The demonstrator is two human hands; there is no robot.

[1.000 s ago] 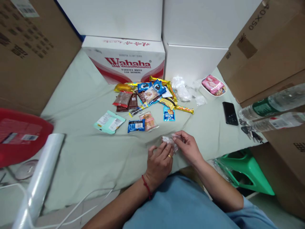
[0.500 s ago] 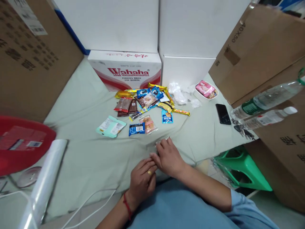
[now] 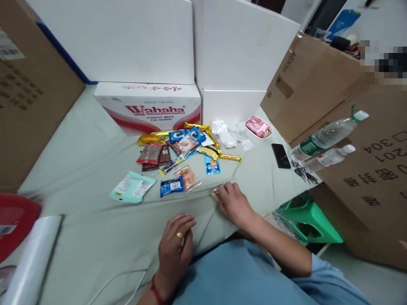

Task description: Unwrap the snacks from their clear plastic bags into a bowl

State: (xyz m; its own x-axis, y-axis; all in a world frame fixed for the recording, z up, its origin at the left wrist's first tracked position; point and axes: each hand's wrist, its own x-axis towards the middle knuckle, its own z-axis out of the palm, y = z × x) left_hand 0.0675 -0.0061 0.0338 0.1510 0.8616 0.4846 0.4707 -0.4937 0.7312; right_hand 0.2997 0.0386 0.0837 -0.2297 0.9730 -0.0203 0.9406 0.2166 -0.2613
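Observation:
My right hand [image 3: 233, 203] rests on the cloth with its fingers closed around a small packet [image 3: 215, 194]. Only a pale, brownish edge of it shows past the fingertips. Nearer my body, my left hand [image 3: 176, 241] hovers by the table edge, fingers loosely bent and holding nothing visible. Ahead of the hands lie a blue packet [image 3: 171, 186], a clear-wrapped pinkish snack [image 3: 188, 178] and a small light-blue sachet [image 3: 212, 165]. To the left is a mint-green pouch [image 3: 132, 187]. Behind them sits a pile of wrapped snacks [image 3: 189, 145].
A Wahaha carton [image 3: 152, 112] stands at the back. Crumpled clear plastic [image 3: 225, 135], a white tub [image 3: 267, 134], a phone [image 3: 280, 156], keys [image 3: 303, 174] and two bottles [image 3: 329, 133] are on the right. A plastic roll [image 3: 36, 258] lies left; a green stool [image 3: 318, 218] stands below.
My hands have come apart. The left has drawn back toward my body, and the right now has a small packet at its fingertips. The view has swung to the right.

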